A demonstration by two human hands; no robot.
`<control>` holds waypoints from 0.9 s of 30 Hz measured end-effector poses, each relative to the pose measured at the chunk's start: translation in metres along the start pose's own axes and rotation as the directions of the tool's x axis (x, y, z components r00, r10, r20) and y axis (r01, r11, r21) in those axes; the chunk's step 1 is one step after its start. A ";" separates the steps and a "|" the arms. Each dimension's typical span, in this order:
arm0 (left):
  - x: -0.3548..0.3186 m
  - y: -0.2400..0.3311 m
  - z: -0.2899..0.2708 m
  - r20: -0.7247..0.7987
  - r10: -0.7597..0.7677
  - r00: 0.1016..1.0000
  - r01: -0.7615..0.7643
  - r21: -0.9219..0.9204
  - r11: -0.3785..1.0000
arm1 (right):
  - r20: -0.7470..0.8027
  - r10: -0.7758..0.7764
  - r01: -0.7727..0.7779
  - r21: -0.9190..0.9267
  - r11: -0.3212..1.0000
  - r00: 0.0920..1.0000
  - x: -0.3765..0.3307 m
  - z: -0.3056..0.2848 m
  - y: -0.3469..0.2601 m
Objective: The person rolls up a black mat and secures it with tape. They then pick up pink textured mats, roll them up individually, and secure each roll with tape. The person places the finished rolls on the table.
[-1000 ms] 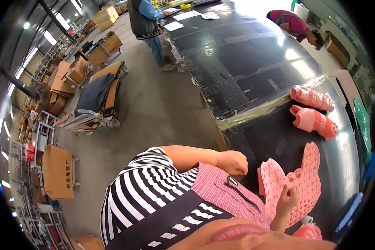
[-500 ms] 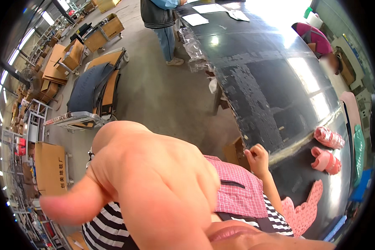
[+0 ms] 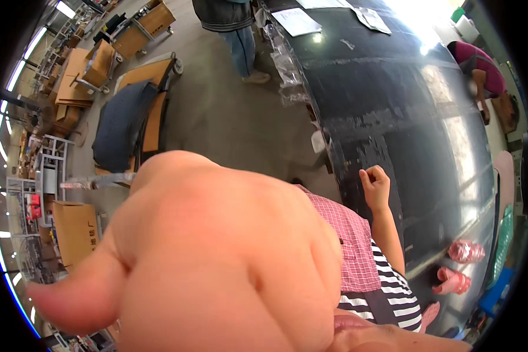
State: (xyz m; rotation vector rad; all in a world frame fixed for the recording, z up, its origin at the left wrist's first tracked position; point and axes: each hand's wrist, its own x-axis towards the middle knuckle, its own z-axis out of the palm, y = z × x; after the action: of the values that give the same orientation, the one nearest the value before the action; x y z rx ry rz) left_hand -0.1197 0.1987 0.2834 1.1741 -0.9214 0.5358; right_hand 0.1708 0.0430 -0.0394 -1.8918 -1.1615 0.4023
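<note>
Pink rolled mats, lower right, on black tabletop | right hand right of centre, loosely fisted, seemingly empty | left hand huge, lower left, thumb out, fingers hidden, cannot tell hold | best moved slowly, clear of sightline

the rolled mats are pink, the apron checked pink.

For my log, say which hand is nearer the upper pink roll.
Right. The right hand is up and left of that pink roll in the picture; the left hand is near the camera, farther left.
</note>
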 end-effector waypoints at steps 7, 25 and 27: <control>0.010 -0.009 -0.142 0.021 -0.047 0.999 0.048 -0.066 0.997 | 0.118 -0.134 0.125 0.079 0.989 0.984 0.174 0.051 -0.043; -0.318 -0.109 -0.523 -0.349 -0.934 0.074 0.937 -0.298 0.185 | -0.566 0.157 -0.385 -0.309 0.870 0.809 0.291 0.165 0.000; -0.312 -0.111 -0.547 -0.321 -0.942 0.092 0.946 -0.267 0.183 | -0.588 0.151 -0.425 -0.360 0.831 0.794 0.290 0.175 0.002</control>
State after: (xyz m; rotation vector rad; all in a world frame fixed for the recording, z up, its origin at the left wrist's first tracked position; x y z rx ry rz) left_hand -0.0232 0.7074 -0.0925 1.3193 0.3972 -0.3400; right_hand 0.2088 0.3739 -0.0978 -2.4189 -0.5973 -0.2922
